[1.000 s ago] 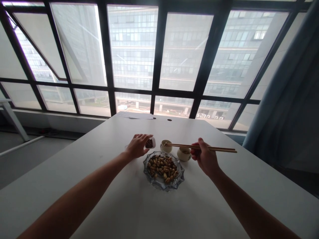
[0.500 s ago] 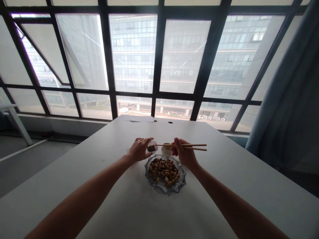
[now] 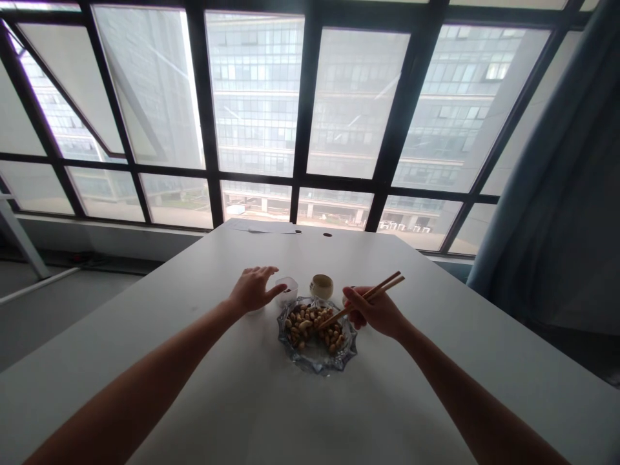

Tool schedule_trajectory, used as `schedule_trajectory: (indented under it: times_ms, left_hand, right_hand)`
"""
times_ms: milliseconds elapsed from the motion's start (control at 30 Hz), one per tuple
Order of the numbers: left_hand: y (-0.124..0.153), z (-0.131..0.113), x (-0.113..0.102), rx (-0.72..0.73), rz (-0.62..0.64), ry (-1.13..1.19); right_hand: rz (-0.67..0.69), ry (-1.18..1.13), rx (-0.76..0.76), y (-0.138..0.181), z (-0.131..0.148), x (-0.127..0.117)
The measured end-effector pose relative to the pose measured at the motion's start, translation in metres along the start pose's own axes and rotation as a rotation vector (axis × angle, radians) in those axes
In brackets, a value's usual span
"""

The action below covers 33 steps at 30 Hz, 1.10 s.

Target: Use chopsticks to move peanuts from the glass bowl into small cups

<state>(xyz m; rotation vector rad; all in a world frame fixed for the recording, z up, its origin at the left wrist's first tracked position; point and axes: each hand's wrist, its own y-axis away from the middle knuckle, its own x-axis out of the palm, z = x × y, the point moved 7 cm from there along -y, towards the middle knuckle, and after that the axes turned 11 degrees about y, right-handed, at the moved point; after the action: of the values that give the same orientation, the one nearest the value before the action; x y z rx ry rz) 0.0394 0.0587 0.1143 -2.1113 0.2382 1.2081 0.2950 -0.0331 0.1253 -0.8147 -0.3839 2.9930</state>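
Observation:
A scalloped glass dish [image 3: 317, 360] holding several peanuts sits on the white table [image 3: 252, 400]. My right hand [image 3: 375, 312] grips a pair of wooden chopsticks [image 3: 382, 288], and their tips reach down among the peanuts. My left hand [image 3: 252, 289] rests just left of a small white cup [image 3: 287, 289], fingers spread, thumb touching or almost touching its side. A beige cup [image 3: 321, 285] stands behind the dish. Another small cup is mostly hidden behind my right hand.
A large dark-framed window [image 3: 305, 110] fills the far side, with buildings outside. A blue curtain [image 3: 557, 194] hangs at the right. Papers [image 3: 261, 226] lie at the table's far edge. A white frame leg [image 3: 14, 239] stands at the far left.
My right hand swung the chopsticks from over the small cups down into the peanut dish. My left hand let the white cup down onto the table and opened beside it.

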Motion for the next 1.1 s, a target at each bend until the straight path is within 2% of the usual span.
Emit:
schedule_trajectory:
  times_ms: [100,200,267,367,400,467,667,800,933,1100]
  left_hand:
    - [0.020,0.018,-0.012,-0.047,-0.108,0.032]
    - [0.040,0.037,-0.015,-0.061,-0.210,0.082]
    - [0.051,0.050,-0.013,-0.080,-0.281,0.139]
    - [0.060,0.065,-0.003,-0.153,-0.330,0.259]
    - [0.062,0.068,0.001,-0.173,-0.327,0.288]
    - [0.062,0.069,0.006,-0.192,-0.305,0.306]
    - [0.062,0.066,0.013,-0.245,-0.188,0.237]
    - [0.062,0.063,0.014,-0.252,-0.150,0.229]
    - [0.062,0.062,0.014,-0.261,-0.135,0.224]
    - [0.062,0.061,0.014,-0.267,-0.132,0.221]
  right_hand:
    - [-0.142,-0.074,-0.023,-0.004,-0.005,-0.006]
    - [-0.168,-0.125,-0.033,-0.004,-0.002,-0.013]
    - [-0.075,-0.133,-0.026,-0.001,0.003,-0.009]
    - [0.177,-0.106,0.008,0.005,0.004,0.012]
    - [0.230,-0.097,0.017,0.007,0.002,0.019]
    - [0.236,-0.094,0.022,0.007,-0.002,0.027]
    - [-0.039,-0.123,-0.007,-0.001,-0.014,0.016]
    - [-0.127,-0.082,-0.039,0.000,-0.005,-0.001]
    - [-0.079,-0.042,-0.050,0.004,0.009,-0.004]
    - [0.052,0.026,-0.084,0.010,0.017,0.011]
